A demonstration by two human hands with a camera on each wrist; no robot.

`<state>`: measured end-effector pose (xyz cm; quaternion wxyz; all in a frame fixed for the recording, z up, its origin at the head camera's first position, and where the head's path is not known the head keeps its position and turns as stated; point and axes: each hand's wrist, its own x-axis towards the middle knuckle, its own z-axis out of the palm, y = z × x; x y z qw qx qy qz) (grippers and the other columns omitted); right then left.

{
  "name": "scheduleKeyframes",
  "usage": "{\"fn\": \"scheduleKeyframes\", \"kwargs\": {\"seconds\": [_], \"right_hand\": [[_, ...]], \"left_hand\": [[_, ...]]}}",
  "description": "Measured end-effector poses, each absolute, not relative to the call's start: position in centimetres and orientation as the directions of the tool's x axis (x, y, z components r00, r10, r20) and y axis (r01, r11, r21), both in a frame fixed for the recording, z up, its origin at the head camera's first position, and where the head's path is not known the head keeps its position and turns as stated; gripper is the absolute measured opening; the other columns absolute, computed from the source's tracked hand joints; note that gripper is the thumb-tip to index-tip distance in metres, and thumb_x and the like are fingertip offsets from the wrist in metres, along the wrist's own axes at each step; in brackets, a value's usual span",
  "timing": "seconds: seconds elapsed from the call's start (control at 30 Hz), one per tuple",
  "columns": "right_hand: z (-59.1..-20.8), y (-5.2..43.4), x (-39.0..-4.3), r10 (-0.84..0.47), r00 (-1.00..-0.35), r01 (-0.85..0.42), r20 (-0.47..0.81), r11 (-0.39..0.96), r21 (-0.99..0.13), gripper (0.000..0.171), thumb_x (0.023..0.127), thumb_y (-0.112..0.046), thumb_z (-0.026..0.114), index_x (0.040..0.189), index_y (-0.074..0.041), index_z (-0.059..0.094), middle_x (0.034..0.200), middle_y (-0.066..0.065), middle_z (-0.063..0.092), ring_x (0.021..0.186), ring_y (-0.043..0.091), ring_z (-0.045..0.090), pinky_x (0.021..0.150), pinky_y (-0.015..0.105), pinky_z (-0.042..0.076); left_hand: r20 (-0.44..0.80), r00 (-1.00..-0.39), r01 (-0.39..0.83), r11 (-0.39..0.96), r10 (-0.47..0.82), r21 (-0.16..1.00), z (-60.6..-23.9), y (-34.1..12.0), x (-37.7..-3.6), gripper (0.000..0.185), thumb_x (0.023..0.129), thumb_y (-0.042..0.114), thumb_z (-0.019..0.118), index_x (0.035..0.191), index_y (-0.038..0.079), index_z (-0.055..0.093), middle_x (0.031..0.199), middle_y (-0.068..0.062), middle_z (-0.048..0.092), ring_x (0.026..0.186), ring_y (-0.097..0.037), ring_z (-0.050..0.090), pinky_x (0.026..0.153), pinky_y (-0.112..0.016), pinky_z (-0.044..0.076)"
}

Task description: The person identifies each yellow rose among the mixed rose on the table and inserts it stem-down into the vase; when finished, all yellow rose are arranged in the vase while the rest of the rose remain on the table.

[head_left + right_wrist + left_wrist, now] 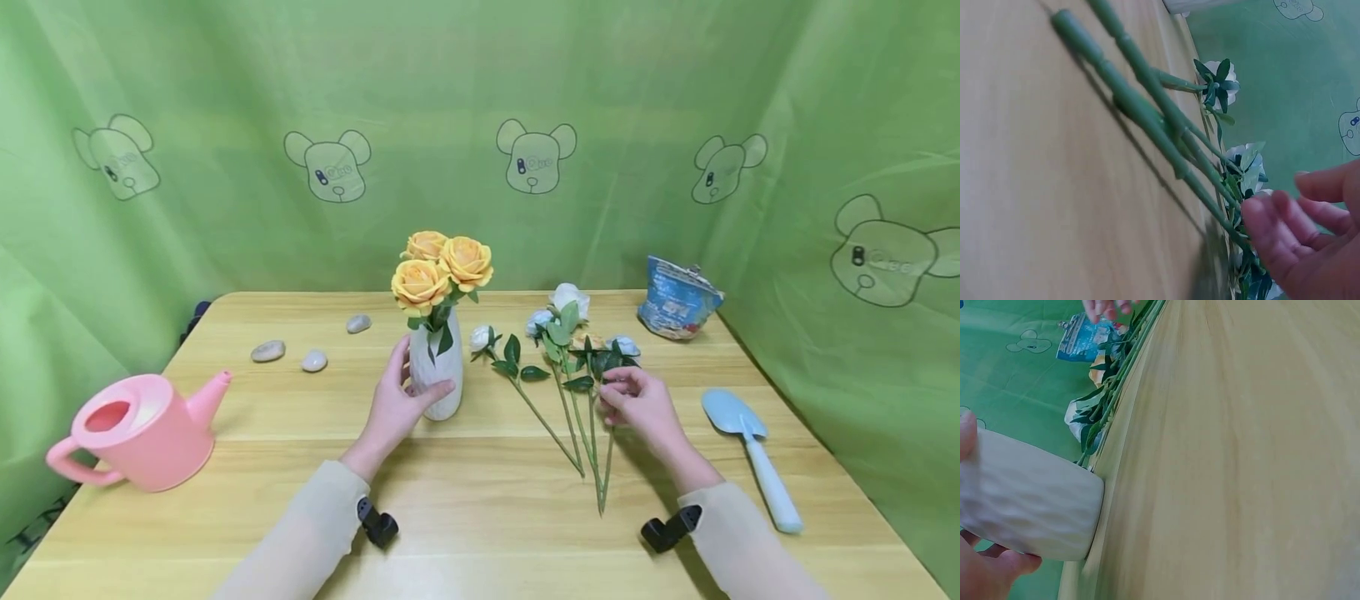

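My left hand [401, 396] grips a white textured vase [441, 379], thumb on the near side and fingers round its left. Three yellow-orange roses [442, 271] stand in it. In the left wrist view the vase [1029, 490] shows its rippled lower wall, its base at the tabletop. My right hand [641, 404] is at the loose artificial flowers lying right of the vase. Its fingers are loosely bent beside the green stems [1147, 119], thumb apart from them; whether a fingertip touches a stem is unclear. The loose bunch has white [570, 298], pale blue [622, 345] and yellow-orange blooms, partly hidden by leaves.
A pink watering can [153, 433] stands at the left. Three stones [315, 360] lie behind it, left of the vase. A blue bag [678, 300] stands at the back right, with a light blue trowel [753, 458] in front. Green curtains [435, 100] enclose the wooden table [480, 517].
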<state>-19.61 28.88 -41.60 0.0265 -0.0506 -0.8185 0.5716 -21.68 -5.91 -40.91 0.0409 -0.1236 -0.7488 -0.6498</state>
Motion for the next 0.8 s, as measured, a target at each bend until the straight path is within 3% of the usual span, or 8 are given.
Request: {"fn": "scheduleKeyframes", "kwargs": {"seconds": [0.17,0.43,0.8], "right_hand": [[-41.6,29.1,-19.2,0.084,-0.989,0.144,-0.121,0.378,-0.914,0.04,0.088,-0.003,0.06,0.122,0.011,0.045,0.102,0.028,0.058,0.076,0.029,0.063,0.065,0.039,0.056],[-42.2,28.9,-19.9,0.092,-0.981,0.192,-0.168,0.438,-0.878,0.035,0.088,-0.003,0.06,0.117,0.011,0.047,0.09,0.022,0.061,0.068,0.025,0.063,0.06,0.037,0.056],[-42.6,27.9,-20.5,0.113,-0.976,0.216,-0.185,0.502,-0.837,0.035,0.083,0.003,0.064,0.114,0.01,0.049,0.083,0.018,0.062,0.061,0.024,0.062,0.054,0.037,0.055]], "left_hand": [[0.215,-0.965,0.236,0.137,0.149,0.962,-39.9,-5.8,-21.1,0.082,0.078,0.018,0.076,0.144,0.025,0.029,0.135,-0.011,0.041,0.118,-0.031,0.045,0.096,-0.047,0.041],[0.213,-0.965,0.234,0.139,0.156,0.962,-40.2,-5.8,-21.2,0.084,0.079,0.018,0.076,0.146,0.026,0.026,0.136,-0.011,0.041,0.118,-0.032,0.046,0.096,-0.047,0.041],[0.216,-0.97,0.23,0.125,0.112,0.965,-43.3,-5.9,-23.0,0.087,0.073,0.036,0.079,0.141,0.045,0.027,0.132,-0.001,0.043,0.115,-0.024,0.048,0.095,-0.042,0.042]]}}
